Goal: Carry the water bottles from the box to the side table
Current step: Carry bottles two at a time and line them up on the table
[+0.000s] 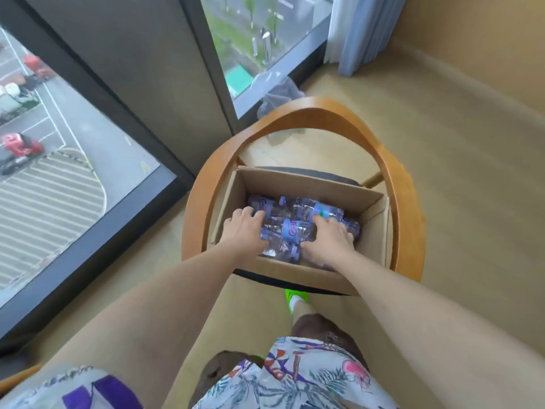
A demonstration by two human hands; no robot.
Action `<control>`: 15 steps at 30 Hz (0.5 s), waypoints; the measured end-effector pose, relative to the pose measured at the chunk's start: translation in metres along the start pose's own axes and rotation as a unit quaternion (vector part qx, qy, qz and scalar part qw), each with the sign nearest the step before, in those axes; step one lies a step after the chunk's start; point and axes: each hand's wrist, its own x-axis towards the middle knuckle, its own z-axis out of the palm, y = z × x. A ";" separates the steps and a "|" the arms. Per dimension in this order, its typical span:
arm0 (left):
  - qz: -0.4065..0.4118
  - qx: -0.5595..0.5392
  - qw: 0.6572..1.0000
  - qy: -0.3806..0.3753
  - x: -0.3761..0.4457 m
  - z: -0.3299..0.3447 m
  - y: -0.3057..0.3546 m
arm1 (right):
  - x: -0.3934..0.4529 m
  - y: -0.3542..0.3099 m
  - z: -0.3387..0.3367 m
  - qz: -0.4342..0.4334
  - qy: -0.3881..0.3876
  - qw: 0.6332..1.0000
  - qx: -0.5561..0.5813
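Note:
An open cardboard box (pixel 374 228) sits on the seat of a wooden armchair. Inside lie several clear water bottles (pixel 293 230) with purple labels and caps, piled on their sides. My left hand (pixel 243 231) is down in the left part of the box, its fingers curled over a bottle. My right hand (pixel 328 242) reaches in from the right, fingers spread and curled over the bottles there. Both hands hide parts of the pile. The side table is out of view.
The armchair's curved wooden rail (pixel 401 184) rings the box. Floor-to-ceiling windows (pixel 59 143) stand to the left and behind. A crumpled plastic bag (pixel 277 95) lies on the floor behind the chair, and a curtain (pixel 362 31) hangs at the back right. Beige carpet spreads to the right.

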 end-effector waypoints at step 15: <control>0.039 0.091 0.975 -0.197 0.093 0.057 0.003 | 0.116 0.002 0.025 -0.023 -0.048 0.988 -0.144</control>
